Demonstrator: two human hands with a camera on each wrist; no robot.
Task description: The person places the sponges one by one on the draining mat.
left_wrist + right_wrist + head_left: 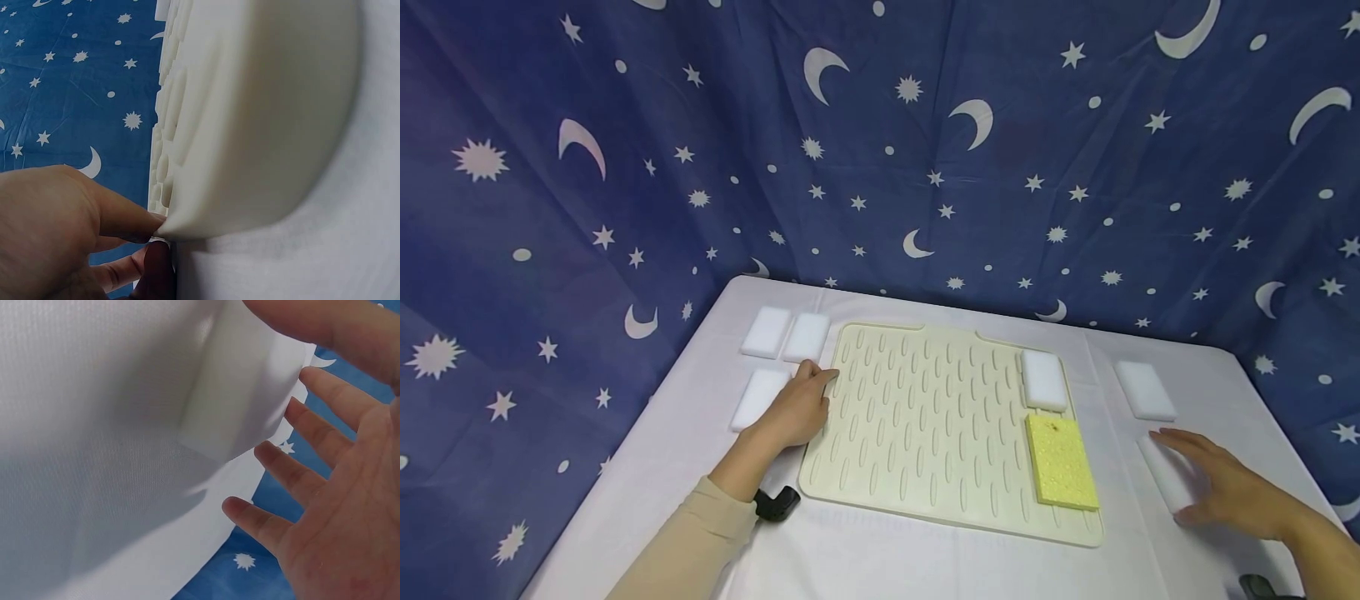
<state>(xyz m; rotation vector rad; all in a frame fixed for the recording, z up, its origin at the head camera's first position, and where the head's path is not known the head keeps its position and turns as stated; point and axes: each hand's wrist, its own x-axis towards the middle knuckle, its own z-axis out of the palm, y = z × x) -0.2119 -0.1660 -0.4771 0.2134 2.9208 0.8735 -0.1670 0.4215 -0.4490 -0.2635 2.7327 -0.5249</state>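
A cream mat with raised oval ridges (917, 433) lies flat on the white cloth. My left hand (797, 407) is at its left edge; in the left wrist view, thumb and finger pinch the mat's rim (206, 212). On the mat's right side are a white sponge block (1043, 380) and, nearer me, a yellow sponge (1062, 461). To the right of the mat, my right hand (1232, 492) hovers over another white block (1165, 473), thumb and fingers spread around it. In the right wrist view the fingers look straight, and that block (237, 394) sits partly behind the thumb.
Three white blocks lie left of the mat: two at the back (767, 331) and one (758, 398) partly behind my left hand. One more white block (1146, 390) lies beyond my right hand. A blue curtain with moons and stars (880, 167) hangs behind the table.
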